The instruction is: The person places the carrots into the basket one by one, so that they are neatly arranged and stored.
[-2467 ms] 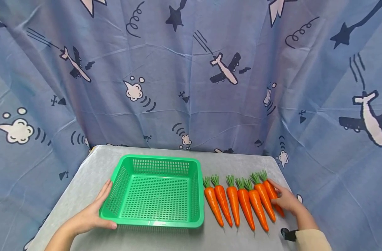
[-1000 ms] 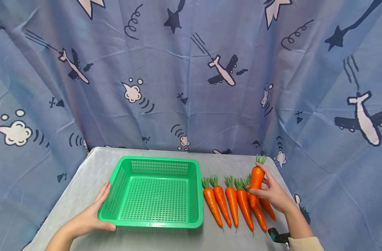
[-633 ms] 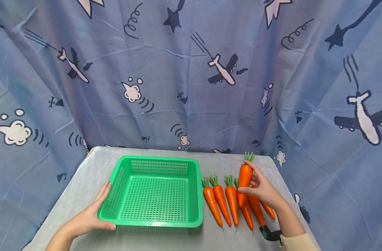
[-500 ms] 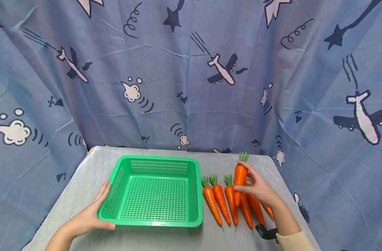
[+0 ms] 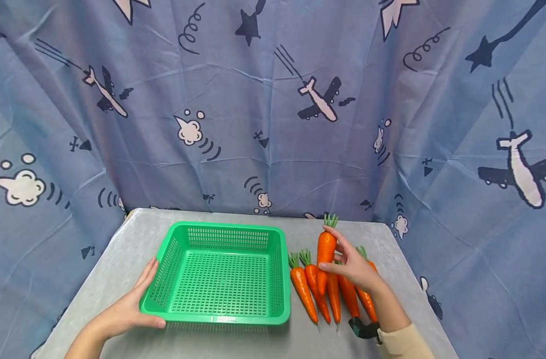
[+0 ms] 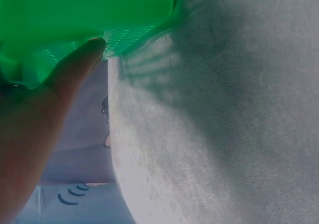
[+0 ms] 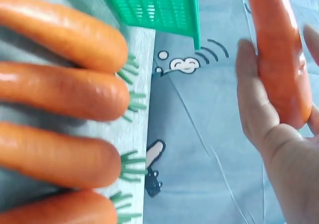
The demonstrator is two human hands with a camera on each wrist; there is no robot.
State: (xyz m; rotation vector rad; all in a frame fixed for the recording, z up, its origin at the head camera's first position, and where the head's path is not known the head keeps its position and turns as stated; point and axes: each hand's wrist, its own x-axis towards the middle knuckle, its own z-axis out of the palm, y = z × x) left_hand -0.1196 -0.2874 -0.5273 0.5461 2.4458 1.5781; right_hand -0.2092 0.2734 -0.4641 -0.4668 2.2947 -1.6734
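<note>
A carrot with green tops (image 5: 326, 245) is gripped by my right hand (image 5: 354, 269) between thumb and fingers, raised over the row. In the right wrist view that carrot (image 7: 282, 64) stands nearly upright, fingers along its side. Below lie several more carrots (image 5: 303, 295), side by side with their tops facing the far edge; my right hand and forearm partly cover them. My left hand (image 5: 125, 313) rests at the near left corner of a green plastic basket (image 5: 228, 319), straight fingers along its left side and thumb at its front. The basket holds nothing.
The basket stands on a grey table (image 5: 120, 259), left of the carrots. A blue patterned curtain (image 5: 264, 124) hangs behind and around the table. A black strap with a small device (image 5: 364, 328) sits at my right wrist, over the carrots.
My right hand took the carrot at the right end of the row, lifted it and carried it left above the others, closer to the basket. My left hand and the basket stayed put.
</note>
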